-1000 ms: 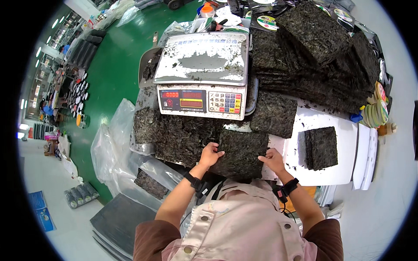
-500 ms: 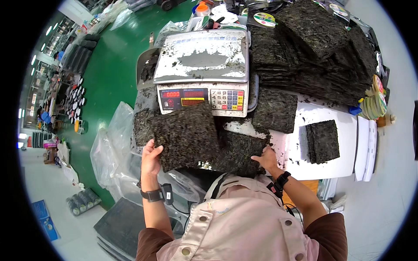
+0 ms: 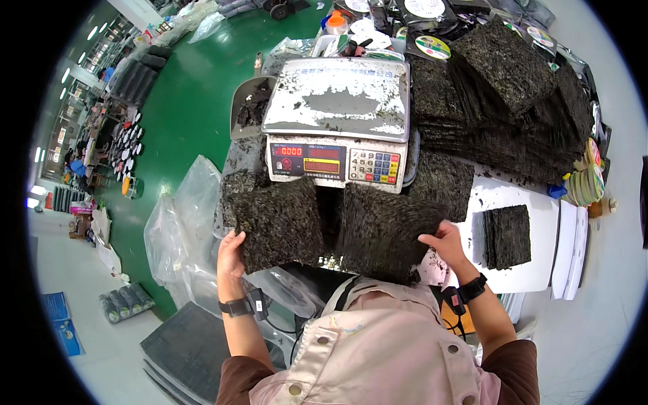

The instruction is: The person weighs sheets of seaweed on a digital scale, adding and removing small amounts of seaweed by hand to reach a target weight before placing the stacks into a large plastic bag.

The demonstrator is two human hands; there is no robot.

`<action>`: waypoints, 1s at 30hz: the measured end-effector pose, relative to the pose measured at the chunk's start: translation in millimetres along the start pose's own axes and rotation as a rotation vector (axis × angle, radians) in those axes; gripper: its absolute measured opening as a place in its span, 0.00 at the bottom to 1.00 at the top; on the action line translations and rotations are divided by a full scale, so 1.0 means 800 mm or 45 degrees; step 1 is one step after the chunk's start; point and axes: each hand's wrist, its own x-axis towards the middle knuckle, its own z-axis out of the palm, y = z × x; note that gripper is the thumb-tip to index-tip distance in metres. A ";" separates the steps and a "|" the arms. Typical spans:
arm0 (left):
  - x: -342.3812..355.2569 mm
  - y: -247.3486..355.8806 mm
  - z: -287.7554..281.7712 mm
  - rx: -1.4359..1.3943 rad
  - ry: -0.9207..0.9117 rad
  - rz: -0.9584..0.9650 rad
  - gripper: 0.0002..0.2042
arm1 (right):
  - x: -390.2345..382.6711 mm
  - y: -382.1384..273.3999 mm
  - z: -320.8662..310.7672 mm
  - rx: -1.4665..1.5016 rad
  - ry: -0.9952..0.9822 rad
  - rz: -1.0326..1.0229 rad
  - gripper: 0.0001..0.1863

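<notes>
My left hand (image 3: 231, 254) is closed on the left edge of a dark seaweed sheet (image 3: 280, 223), thumb on top. My right hand (image 3: 447, 243) pinches the right edge of a second seaweed sheet (image 3: 391, 226). Both sheets are tilted in front of a digital scale (image 3: 337, 158), with a narrow dark gap between them; whether each is one sheet or several cannot be made out. The scale's metal platform (image 3: 337, 101) carries scattered seaweed crumbs. Just behind my right hand lies another seaweed pile (image 3: 442, 182), and part of one shows behind the left sheet.
Tall seaweed stacks (image 3: 499, 142) fill the back right. A small seaweed stack (image 3: 507, 236) lies on the white surface (image 3: 540, 209) at right. Left of the scale sits a dustpan (image 3: 244, 111) with scraps. Clear plastic bags (image 3: 182, 223) hang by the table's left side.
My right hand has risen, lifting and tilting its seaweed sheet beside the left one. The left sheet has dropped slightly and no longer overlaps the right one. The whole view has shifted somewhat.
</notes>
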 end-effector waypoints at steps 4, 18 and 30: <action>0.009 -0.021 0.024 0.025 -0.093 -0.160 0.10 | 0.022 -0.091 0.014 -0.251 0.175 -1.051 0.08; 0.030 -0.028 0.120 -0.074 -0.406 -0.096 0.23 | 0.093 -0.079 0.072 -0.651 0.358 -1.497 0.21; 0.049 -0.049 0.092 -0.070 -0.317 -0.134 0.13 | 0.147 -0.189 0.086 -0.369 0.504 -0.963 0.17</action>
